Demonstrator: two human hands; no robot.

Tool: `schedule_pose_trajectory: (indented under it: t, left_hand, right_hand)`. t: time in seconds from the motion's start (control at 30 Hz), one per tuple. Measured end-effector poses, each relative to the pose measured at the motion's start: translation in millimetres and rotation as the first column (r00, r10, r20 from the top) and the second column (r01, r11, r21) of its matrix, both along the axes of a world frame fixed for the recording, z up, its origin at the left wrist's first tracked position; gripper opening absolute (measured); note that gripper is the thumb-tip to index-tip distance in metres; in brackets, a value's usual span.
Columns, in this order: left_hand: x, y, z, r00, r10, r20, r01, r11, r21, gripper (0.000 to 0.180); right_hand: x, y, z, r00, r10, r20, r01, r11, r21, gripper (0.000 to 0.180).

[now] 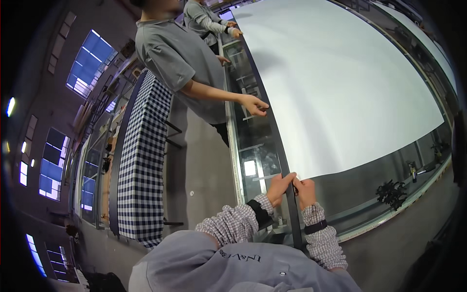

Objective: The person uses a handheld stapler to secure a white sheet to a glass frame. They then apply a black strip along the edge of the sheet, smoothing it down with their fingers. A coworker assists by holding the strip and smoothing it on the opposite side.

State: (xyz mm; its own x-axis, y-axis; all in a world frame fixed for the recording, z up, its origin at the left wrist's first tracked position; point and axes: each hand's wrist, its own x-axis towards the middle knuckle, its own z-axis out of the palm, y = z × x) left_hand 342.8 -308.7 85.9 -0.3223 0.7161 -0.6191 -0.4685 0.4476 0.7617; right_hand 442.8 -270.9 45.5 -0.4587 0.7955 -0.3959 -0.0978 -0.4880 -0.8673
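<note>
A large white sheet (350,92) lies spread over a glass-topped table, its long left edge meeting a narrow dark strip (273,127). At the sheet's near left corner, my left hand (278,189) is closed on the strip, thumb and fingers at its edge. Just to the right, my right hand (305,192) pinches the corner of the sheet against that strip. The fingertips of both hands nearly meet there. Further up, a co-worker's hand (254,104) touches the strip with its fingertips.
A second person's hand (236,33) rests near the strip's far end. Left of the table stands a bench covered with a checked cloth (141,165). On the glass at the right are a black cluster of tools or clips (390,193) and a small metal tool (413,171).
</note>
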Motion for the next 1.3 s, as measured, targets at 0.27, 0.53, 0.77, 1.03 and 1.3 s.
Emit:
schedule_pose_trajectory:
  t: [0.27, 0.53, 0.77, 1.03, 1.3]
  left_hand:
    - [-2, -2, -10, 0.999, 0.036, 0.018, -0.037, 0.997, 0.072, 0.018]
    - [-10, -7, -9, 0.989, -0.032, 0.146, 0.035, 0.999, -0.015, 0.024]
    - [-41, 36, -26, 0.965, 0.058, 0.254, -0.082, 0.993, 0.082, 0.023]
    - [-39, 32, -30, 0.965, 0.074, 0.251, -0.083, 0.996, 0.026, 0.024]
    - [-36, 29, -30, 0.969, 0.103, 0.223, -0.116, 0.992, 0.043, 0.025]
  right_hand:
    - [-1, -3, 14, 1.0, 0.004, 0.023, -0.005, 0.999, 0.04, 0.026]
    - [2, -12, 4, 1.0, -0.018, -0.014, 0.017, 1.0, -0.02, 0.023]
    - [-17, 8, 13, 1.0, -0.015, 0.001, 0.015, 0.999, 0.029, 0.018]
    - [-18, 4, 8, 1.0, -0.009, -0.018, 0.009, 0.999, 0.037, 0.019]
    - [-19, 3, 4, 1.0, -0.009, 0.01, 0.009, 0.999, 0.045, 0.02]
